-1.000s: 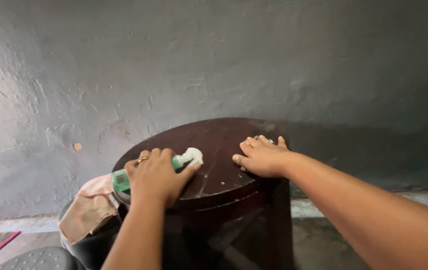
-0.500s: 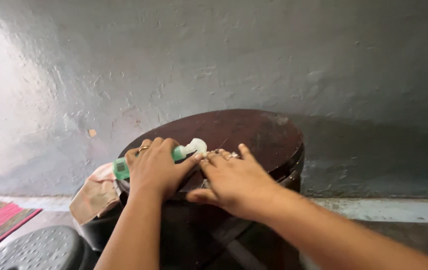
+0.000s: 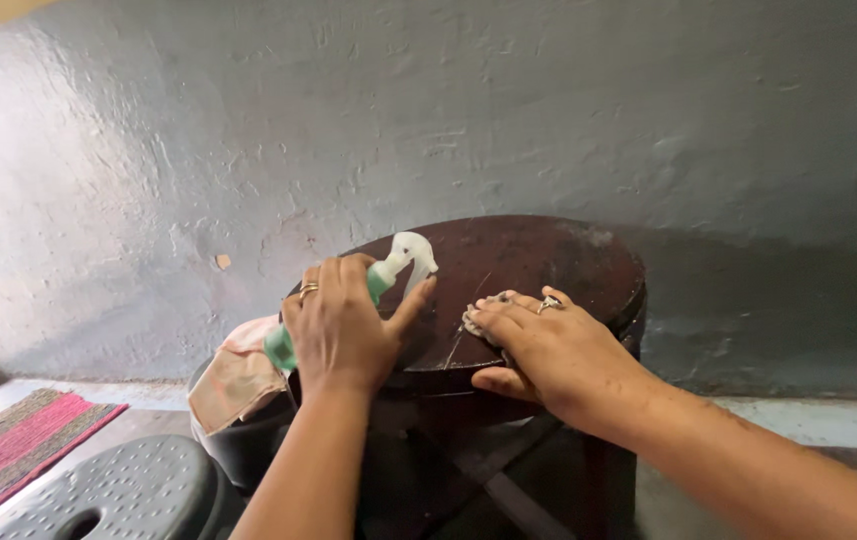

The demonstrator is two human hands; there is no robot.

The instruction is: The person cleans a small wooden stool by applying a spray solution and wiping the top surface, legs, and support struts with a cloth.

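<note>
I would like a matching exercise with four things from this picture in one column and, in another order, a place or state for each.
Things:
1. spray bottle
2. right hand
3. pink cloth
4. striped rug

Places or states:
A. lying on the floor at the far left
B. held tilted by the left hand
C. draped over a dark thing left of the round table
D. resting palm down on the table top

Pairs: 1-B, 2-D, 3-C, 4-A
</note>
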